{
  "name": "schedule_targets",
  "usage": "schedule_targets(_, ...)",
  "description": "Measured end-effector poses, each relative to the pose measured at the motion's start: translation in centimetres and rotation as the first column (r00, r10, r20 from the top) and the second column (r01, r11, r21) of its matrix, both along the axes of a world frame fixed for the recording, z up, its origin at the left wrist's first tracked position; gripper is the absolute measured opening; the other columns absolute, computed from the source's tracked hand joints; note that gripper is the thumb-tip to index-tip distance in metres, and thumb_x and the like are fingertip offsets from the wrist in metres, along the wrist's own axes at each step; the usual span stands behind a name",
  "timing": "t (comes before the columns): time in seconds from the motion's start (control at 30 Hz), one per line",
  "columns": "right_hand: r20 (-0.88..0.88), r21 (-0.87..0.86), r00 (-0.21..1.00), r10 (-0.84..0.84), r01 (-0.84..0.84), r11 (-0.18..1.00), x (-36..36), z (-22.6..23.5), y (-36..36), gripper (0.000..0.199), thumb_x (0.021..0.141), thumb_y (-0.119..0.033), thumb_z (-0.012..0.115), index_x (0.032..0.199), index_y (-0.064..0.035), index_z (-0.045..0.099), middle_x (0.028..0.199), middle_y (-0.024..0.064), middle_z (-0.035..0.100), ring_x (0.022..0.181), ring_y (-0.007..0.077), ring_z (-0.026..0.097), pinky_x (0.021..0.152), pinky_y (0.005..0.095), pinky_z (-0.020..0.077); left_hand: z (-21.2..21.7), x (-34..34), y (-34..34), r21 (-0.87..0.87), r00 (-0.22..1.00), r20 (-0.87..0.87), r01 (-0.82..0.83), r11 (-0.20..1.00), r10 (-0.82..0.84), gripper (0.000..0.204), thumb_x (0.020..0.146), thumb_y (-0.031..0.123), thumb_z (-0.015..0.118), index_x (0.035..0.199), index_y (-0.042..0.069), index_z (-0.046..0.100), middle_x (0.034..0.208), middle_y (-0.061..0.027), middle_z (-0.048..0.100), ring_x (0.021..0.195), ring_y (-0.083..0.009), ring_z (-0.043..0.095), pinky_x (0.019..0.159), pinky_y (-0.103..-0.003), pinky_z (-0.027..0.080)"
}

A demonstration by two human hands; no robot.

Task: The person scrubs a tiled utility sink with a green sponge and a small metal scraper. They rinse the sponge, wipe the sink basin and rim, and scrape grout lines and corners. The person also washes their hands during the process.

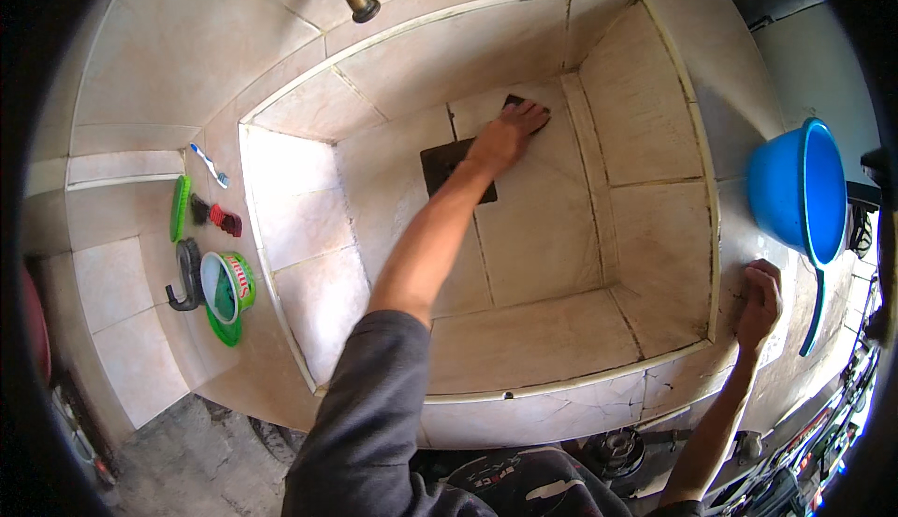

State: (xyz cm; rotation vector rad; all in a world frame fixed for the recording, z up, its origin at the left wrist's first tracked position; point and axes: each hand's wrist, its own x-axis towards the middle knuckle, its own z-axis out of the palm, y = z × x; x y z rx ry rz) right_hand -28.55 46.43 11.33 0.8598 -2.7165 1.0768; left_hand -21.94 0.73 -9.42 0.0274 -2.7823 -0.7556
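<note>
A deep tiled basin [524, 330] fills the view. The left hand [505, 136] reaches to its floor, fingers [529, 117] together and flat on a dark scrub pad [514, 101], probably a sponge; only the corner beyond the fingertips shows. A dark square drain cover [447, 164] lies just behind the wrist. The right hand [760, 300], well apart, rests on the ledge with fingers curled, beside a blue plastic basin [790, 185]. Far left stands a green round tub [227, 285] with a red-and-white label band.
</note>
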Motion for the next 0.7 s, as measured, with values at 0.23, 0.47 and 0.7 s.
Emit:
schedule_targets(0.23,0.046,-0.019,0.997,-0.068,0.069,0.997,0.2,-0.2,0.1,0.019,0.078,0.009,0.048,0.084,-0.0017,0.062,0.094,0.0110,0.059,0.088,0.0222,0.057,0.078,0.0307,0.0456,3.3,14.3,-10.6,-0.109,0.962,0.054,-0.262,0.959,0.269,0.040,0.083,0.004,0.056,0.122,0.005,0.054,0.126,-0.0189,0.050,0.113,-0.0335,0.052,0.096,-0.040,0.043)
schedule_targets(0.47,0.055,-0.030,0.998,-0.031,0.032,0.999,0.1,0.3,-0.1,0.016,0.077,0.009,0.050,0.083,-0.0011,0.062,0.093,0.0116,0.059,0.088,0.0225,0.057,0.079,0.0309,0.0458,2.7,3.0,-1.0,-0.198,0.990,0.141,0.041,0.979,-0.013,0.070,0.084,0.034,0.060,0.138,0.001,0.029,0.143,-0.0189,0.029,0.133,-0.0333,0.027,0.110,-0.041,0.023)
schedule_targets(0.7,0.069,-0.034,0.998,0.002,0.001,0.999,0.1,0.9,-0.5,0.013,0.077,0.008,0.053,0.081,-0.0008,0.060,0.090,0.0118,0.059,0.087,0.0238,0.057,0.077,0.0323,0.0465,5.2,-0.9,2.6,-0.258,0.947,0.320,0.106,0.960,-0.018,0.074,0.087,0.041,0.052,0.139,-0.003,0.024,0.148,-0.0174,0.017,0.137,-0.0327,0.016,0.111,-0.045,0.015)
